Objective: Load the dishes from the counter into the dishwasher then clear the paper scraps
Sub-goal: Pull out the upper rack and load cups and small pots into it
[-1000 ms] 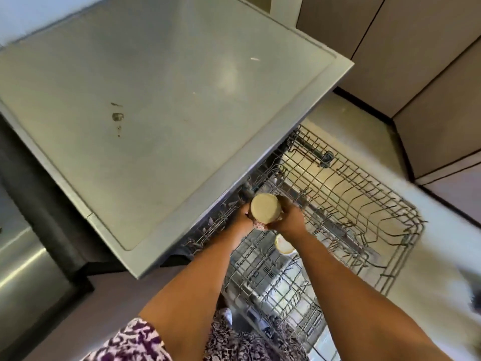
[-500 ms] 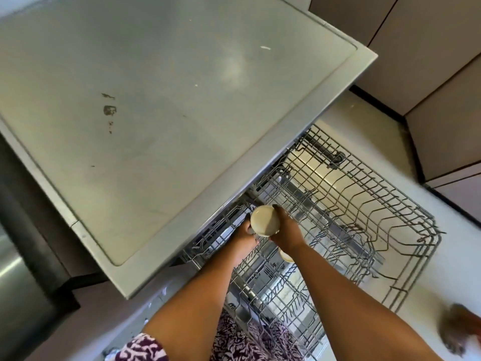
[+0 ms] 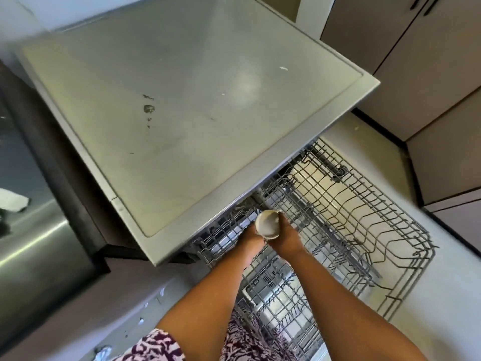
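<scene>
A cream-coloured cup (image 3: 267, 224) sits just below the middle of the frame, seen end-on so that only its round face shows, held over the near left corner of the pulled-out dishwasher rack (image 3: 390, 222) and close under the front edge of the worktop (image 3: 182, 74). The right hand (image 3: 285, 239) grips it, thumb up along the cup's right edge and the fingers curled under it. The left hand (image 3: 250, 234) lies against the cup's lower left side; its fingers are hidden behind the cup, so its grip cannot be told. Both bare forearms reach up from the bottom of the frame over a second wire rack (image 3: 276, 295) lower down. The upper rack of grey wire spreads to the right over a pale floor (image 3: 364, 142). On the grey worktop, filling the upper left, lie a small white scrap (image 3: 283, 68) and a dark stain (image 3: 149, 108). Brown cupboard doors (image 3: 429, 74) stand at upper right, and purple-and-white patterned cloth (image 3: 156, 347) shows at the bottom edge.
</scene>
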### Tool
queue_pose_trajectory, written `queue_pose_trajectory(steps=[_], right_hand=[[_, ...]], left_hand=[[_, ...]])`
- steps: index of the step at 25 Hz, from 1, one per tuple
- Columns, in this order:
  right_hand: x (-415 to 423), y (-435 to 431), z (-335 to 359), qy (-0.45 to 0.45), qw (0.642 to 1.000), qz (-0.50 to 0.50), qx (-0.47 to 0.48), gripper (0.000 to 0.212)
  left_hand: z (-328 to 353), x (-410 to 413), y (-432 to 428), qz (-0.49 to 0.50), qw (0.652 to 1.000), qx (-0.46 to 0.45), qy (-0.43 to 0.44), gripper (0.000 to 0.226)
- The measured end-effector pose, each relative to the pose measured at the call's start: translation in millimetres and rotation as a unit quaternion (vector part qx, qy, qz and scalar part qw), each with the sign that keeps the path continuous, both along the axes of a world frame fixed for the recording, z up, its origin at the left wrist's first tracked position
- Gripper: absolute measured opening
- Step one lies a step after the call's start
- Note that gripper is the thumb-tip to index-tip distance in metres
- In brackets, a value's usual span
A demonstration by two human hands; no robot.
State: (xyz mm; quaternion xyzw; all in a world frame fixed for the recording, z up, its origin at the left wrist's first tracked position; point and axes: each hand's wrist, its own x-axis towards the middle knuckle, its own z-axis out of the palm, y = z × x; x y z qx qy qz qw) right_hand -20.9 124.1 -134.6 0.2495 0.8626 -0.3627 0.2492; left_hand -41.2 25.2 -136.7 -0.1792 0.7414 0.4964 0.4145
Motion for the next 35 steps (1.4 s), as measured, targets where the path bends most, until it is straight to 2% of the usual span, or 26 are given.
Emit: queue_pose_trajectory(steps=[2, 4, 7, 9, 12, 15, 17, 19, 21, 25, 28, 32, 35], right_hand=[[5, -7, 12, 0.049, 0.999, -0.001, 0.008, 0.082], [10, -18, 33, 0.117, 0.991, -0.061, 0.03, 0.06], [11, -35, 71, 0.225, 0.96, -0.146, 0.076, 0.034], [10, -47, 101, 0.297, 0.938, -0.162, 0.08, 0.022], [4, -65, 143, 0.402, 0.899, -0.163, 0.061, 0.013], [-5, -87, 170, 0.473, 0.87, -0.138, 0.02, 0.016], [-9, -109, 187, 0.498, 0.86, -0.11, -0.014, 0.018], [-14, -137, 203, 0.516, 0.851, -0.085, -0.041, 0.02], [-16, -168, 216, 0.525, 0.846, -0.058, -0.075, 0.022], [-15, -231, 232, 0.529, 0.839, 0.003, -0.125, 0.022], [-16, -282, 238, 0.536, 0.831, 0.056, -0.139, 0.021], [-19, -344, 244, 0.547, 0.817, 0.095, -0.158, 0.024], [-19, -389, 245, 0.532, 0.818, 0.141, -0.166, 0.024]], left_hand=[[13, 4, -1, -0.002, 1.0, -0.01, 0.028, 0.03], [33, 7, -3, 0.0, 0.997, -0.028, 0.07, 0.029], [67, 11, -11, 0.024, 0.99, -0.002, 0.136, 0.028], [95, 16, -26, -0.008, 0.978, 0.023, 0.207, 0.031], [136, 25, -58, -0.047, 0.949, 0.013, 0.311, 0.029], [167, 30, -91, 0.038, 0.936, 0.025, 0.35, 0.025], [188, 35, -120, 0.134, 0.923, 0.018, 0.36, 0.025], [203, 39, -156, 0.207, 0.897, -0.029, 0.389, 0.021], [218, 45, -196, 0.28, 0.861, -0.087, 0.415, 0.017], [246, 62, -270, 0.414, 0.79, -0.132, 0.432, 0.012], [251, 71, -323, 0.473, 0.754, -0.144, 0.432, 0.013], [249, 79, -381, 0.498, 0.733, -0.175, 0.43, 0.014], [249, 81, -426, 0.531, 0.713, -0.163, 0.427, 0.015]])
